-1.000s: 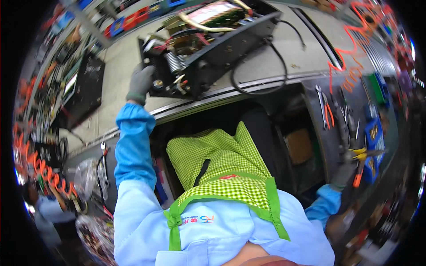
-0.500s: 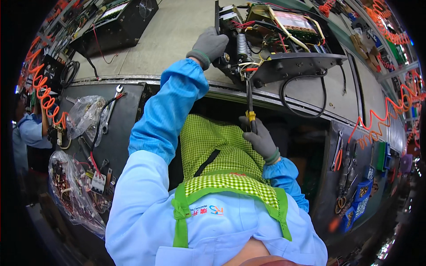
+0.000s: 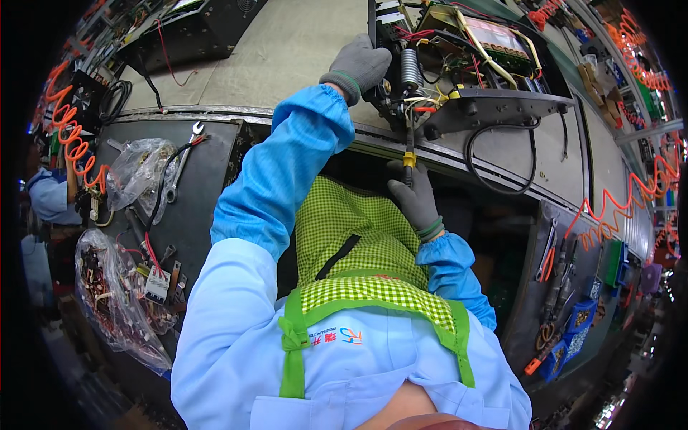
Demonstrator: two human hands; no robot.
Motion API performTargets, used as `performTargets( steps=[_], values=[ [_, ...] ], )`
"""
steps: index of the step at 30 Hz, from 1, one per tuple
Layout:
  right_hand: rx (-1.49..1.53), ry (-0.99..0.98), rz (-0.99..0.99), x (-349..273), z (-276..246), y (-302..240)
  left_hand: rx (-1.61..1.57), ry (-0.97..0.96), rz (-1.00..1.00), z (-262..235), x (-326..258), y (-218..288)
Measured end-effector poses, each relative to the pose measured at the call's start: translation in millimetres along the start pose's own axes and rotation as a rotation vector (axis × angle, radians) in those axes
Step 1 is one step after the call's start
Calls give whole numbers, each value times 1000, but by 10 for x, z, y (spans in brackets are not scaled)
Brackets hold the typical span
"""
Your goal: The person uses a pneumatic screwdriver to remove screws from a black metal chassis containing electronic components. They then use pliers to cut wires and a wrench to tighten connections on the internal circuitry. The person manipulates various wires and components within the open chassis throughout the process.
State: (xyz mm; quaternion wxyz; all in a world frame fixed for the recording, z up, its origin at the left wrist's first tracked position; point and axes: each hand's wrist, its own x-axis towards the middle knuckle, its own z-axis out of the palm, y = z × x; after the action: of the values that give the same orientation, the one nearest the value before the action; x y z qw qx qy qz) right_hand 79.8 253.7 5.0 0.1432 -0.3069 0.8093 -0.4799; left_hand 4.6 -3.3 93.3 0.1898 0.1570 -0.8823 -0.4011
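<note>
An opened black electrical machine (image 3: 494, 106) lies on the bench with its wiring, a ribbed silver cylinder (image 3: 409, 69) and a printed board exposed. My left hand (image 3: 357, 69), in a grey glove, grips the left edge of its casing; some fingertips are hidden there. My gloved right hand (image 3: 419, 199) is closed round the handle of a screwdriver (image 3: 409, 159) with a yellow and black grip. Its shaft points away from me into the machine's near left corner, beside pale wires (image 3: 419, 107). The tip is hidden. A black cable (image 3: 469, 154) loops from the machine's near side.
Another black machine (image 3: 193, 36) stands at the far left. On the left side table lie bagged parts (image 3: 107, 287), a spanner (image 3: 172, 188) and a small breaker (image 3: 158, 284). Blue bins (image 3: 580, 315), pliers (image 3: 548, 251) and coiled orange hoses (image 3: 631, 190) are at right.
The screwdriver and my right hand have moved closer to the machine, and less of the shaft shows. My left hand keeps its hold on the casing. The whole view has shifted slightly.
</note>
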Motion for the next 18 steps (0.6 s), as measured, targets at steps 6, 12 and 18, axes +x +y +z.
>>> performTargets(
  steps=[6, 12, 18],
  values=[
    [848, -122, 531, 190, -202, -1109, -92, 9, -149, -10, -27, 90],
    [301, -10, 177, 5, 116, -435, -87, 16, -121, -55, -73, 146],
    [115, 30, -90, 140, 205, 238, -49, 17, -160, -50, -78, 151]
  ],
)
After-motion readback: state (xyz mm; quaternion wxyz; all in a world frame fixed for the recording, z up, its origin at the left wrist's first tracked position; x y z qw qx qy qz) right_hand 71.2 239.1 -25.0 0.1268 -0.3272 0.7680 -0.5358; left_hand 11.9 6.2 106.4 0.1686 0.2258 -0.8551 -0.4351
